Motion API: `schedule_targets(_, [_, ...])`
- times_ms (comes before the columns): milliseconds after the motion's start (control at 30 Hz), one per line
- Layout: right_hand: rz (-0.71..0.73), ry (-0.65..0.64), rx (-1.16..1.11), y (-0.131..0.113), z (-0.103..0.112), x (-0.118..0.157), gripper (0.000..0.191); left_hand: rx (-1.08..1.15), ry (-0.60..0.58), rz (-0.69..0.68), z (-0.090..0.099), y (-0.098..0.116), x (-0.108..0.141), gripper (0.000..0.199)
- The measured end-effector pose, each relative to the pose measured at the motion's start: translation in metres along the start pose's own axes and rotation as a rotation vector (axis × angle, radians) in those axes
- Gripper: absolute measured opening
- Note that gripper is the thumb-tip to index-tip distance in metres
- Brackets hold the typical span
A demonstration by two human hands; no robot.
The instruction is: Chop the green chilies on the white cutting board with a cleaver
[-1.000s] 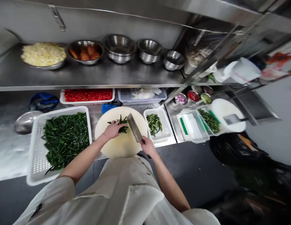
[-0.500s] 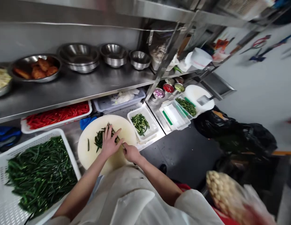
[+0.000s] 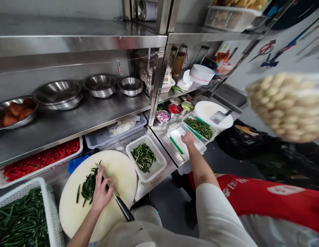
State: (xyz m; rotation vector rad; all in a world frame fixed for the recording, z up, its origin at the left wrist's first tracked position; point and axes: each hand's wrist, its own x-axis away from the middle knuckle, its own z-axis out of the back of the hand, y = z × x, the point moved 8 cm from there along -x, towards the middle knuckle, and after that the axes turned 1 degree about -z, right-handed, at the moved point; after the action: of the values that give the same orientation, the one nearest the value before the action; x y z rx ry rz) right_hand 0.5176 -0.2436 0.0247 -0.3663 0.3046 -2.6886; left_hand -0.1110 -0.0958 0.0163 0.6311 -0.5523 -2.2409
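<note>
My left hand (image 3: 102,192) rests on the round white cutting board (image 3: 72,202), fingers spread over cut green peppers (image 3: 88,187) and beside the knife blade. The knife (image 3: 123,207) lies on the board with its black handle toward my body, no hand around the handle. My right hand (image 3: 188,138) is stretched out to the right, its fingers closed at the edge of a white lid (image 3: 180,136) with green clips. Between the hands stands a white basket (image 3: 163,165) of cut green peppers.
Whole green peppers fill a basket (image 3: 47,202) at the lower left; red peppers fill a tray (image 3: 81,144). Steel bowls (image 3: 58,92) stand on the shelf. A person in a red apron (image 3: 274,195) is close at right, below a blurred bag of pale food (image 3: 285,106).
My right hand has let go of the knife and moved right to the white lid. The bag has risen at the right, and the red apron shows more. The view has shifted.
</note>
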Motion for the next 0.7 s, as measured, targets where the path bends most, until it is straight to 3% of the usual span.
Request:
schedule_targets(133, [-0.102, 0.079, 0.097, 0.064, -0.024, -0.064, 0.077, -0.006, -0.006, 0.067, -0.001, -0.004, 0.006, 0.02])
schedule_targets(267, [-0.085, 0.147, 0.122, 0.082, -0.047, -0.098, 0.07, -0.016, 0.003, 0.076, 0.0, -0.004, 0.007, 0.019])
schedule_targets(533, [-0.167, 0.155, 0.091, 0.089, -0.043, -0.11, 0.063, -0.015, 0.01, 0.095, 0.002, -0.012, 0.012, 0.02])
schedule_targets(700, [-0.083, 0.191, 0.073, 0.063, -0.047, -0.078, 0.051, -0.012, 0.025, 0.126, 0.005, -0.018, 0.017, 0.021])
